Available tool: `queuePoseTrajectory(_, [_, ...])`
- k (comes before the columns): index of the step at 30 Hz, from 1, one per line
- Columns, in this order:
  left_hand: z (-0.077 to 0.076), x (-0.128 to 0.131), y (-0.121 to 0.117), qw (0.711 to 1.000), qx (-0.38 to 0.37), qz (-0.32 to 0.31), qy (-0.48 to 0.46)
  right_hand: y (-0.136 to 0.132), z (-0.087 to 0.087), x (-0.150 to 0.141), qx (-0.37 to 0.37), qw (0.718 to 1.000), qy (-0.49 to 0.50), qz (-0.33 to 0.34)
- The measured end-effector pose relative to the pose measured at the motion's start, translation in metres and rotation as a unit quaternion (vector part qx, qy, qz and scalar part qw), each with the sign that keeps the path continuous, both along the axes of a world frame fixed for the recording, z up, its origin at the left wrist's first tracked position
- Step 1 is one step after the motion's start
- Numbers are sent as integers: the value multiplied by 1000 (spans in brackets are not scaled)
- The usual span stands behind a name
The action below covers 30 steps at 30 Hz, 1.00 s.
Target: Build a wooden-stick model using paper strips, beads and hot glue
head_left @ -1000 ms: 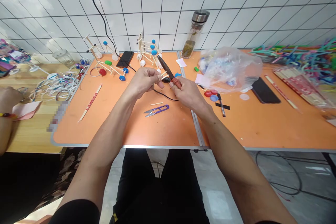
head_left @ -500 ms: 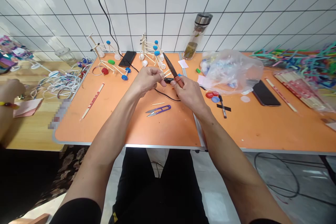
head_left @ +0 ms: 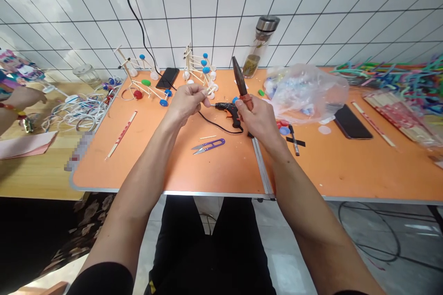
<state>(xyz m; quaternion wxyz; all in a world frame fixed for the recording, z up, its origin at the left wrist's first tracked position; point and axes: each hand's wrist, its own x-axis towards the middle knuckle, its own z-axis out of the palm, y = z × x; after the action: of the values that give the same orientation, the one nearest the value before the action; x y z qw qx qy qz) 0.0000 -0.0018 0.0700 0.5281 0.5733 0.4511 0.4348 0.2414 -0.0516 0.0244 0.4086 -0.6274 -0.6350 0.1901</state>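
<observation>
One wooden stick [head_left: 121,134] near the left hand [head_left: 185,103] bears unreadable red print.

Bright light glares on the wall tiles [head_left: 48,4], edges warped.

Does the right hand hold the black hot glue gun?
No: the right hand grips a dark pointed tool with a red handle; the black hot glue gun lies on the orange tabletop.

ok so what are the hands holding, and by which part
The right hand grips a dark pointed tool by its red handle; the left hand pinches a small wooden stick between its fingertips.
</observation>
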Motion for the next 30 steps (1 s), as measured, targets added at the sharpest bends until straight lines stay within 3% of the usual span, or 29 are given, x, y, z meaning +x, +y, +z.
queuePoseTrajectory(4, [5,-16,8,997,42,60,-36,-8,15,16,-65,993,1,101])
queuePoseTrajectory(7, [7,-22,9,998,49,36,-30,-12,18,18,-52,985,-36,157])
queuePoseTrajectory(11, [2,-18,7,998,47,-25,-28,-10,12,6,-60,989,-20,136])
queuePoseTrajectory(15, [-5,-8,4,997,39,-72,-15,-6,5,-6,-75,982,136,107])
queuePoseTrajectory(17, [-7,-3,3,995,37,-94,-10,-3,1,-7,-73,978,167,104])
queuePoseTrajectory(23, [-10,6,-2,991,50,-122,12,-2,-3,-5,-37,994,41,98])
queuePoseTrajectory(30, [-16,6,0,989,79,-118,37,-7,3,-8,-52,994,8,98])
